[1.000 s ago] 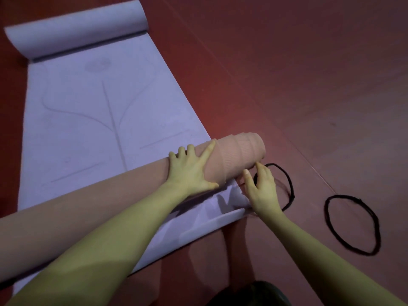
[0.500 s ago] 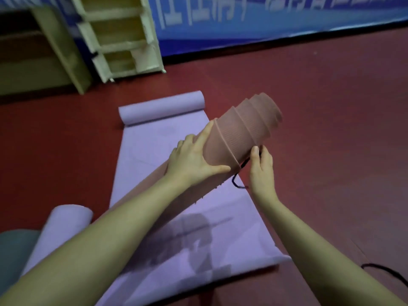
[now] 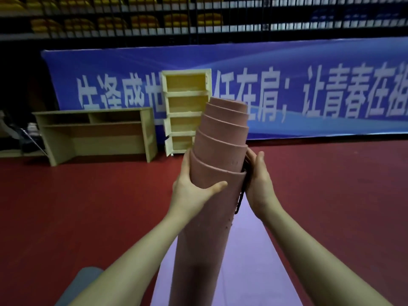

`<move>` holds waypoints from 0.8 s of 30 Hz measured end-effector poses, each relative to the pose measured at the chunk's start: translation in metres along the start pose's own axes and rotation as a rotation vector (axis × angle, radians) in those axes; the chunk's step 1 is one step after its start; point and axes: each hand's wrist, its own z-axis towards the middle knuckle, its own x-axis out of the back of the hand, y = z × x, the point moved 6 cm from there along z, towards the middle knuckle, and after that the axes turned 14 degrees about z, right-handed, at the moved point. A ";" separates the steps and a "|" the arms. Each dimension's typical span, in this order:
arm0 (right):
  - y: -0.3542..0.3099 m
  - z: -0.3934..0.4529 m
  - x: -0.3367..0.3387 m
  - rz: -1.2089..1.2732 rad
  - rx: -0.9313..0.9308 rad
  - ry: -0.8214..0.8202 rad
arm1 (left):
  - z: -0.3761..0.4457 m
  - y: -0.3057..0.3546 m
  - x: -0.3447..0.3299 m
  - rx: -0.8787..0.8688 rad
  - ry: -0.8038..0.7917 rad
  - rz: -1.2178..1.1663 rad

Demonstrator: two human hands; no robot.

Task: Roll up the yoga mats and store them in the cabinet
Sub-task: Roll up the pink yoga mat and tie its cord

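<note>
Red floor (image 3: pixel 88 206), blue banner (image 3: pixel 287 85) Chinese text 12 o'clock, cabinet (image 3: pixel 185 111) behind upright pink mat (image 3: pixel 212 195); left hand (image 3: pixel 192 191) grips it, right hand (image 3: pixel 260 184) presses black band (image 3: pixel 240 199) against it

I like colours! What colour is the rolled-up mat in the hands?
Dusty pink. The rolled mat shows best in the head view, the only view here.

Indoor sports hall or gymnasium. Evidence: wide red sports floor (image 3: pixel 88 206) running to the far wall; tiered spectator seating (image 3: pixel 143 21) with yellow seats behind a dark railing (image 3: pixel 220 29) along the top; long blue banner (image 3: pixel 309 89) with large white Chinese characters hung below the stands. At the far floor edge stand a tall pale open cabinet (image 3: pixel 185 111) with stacked shelves and, to its left, a low wooden desk unit (image 3: pixel 97 133). Purple yoga mat (image 3: pixel 254 261) lies spread on the near floor.
</note>
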 end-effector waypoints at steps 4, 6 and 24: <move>-0.009 0.001 -0.038 0.121 -0.027 -0.073 | -0.010 -0.016 0.023 0.057 0.104 -0.146; -0.004 -0.005 -0.046 0.155 -0.068 -0.072 | -0.020 -0.029 0.025 0.084 0.110 -0.190; 0.025 -0.040 -0.054 0.286 -0.194 0.011 | -0.002 -0.004 0.073 -0.144 0.101 -0.203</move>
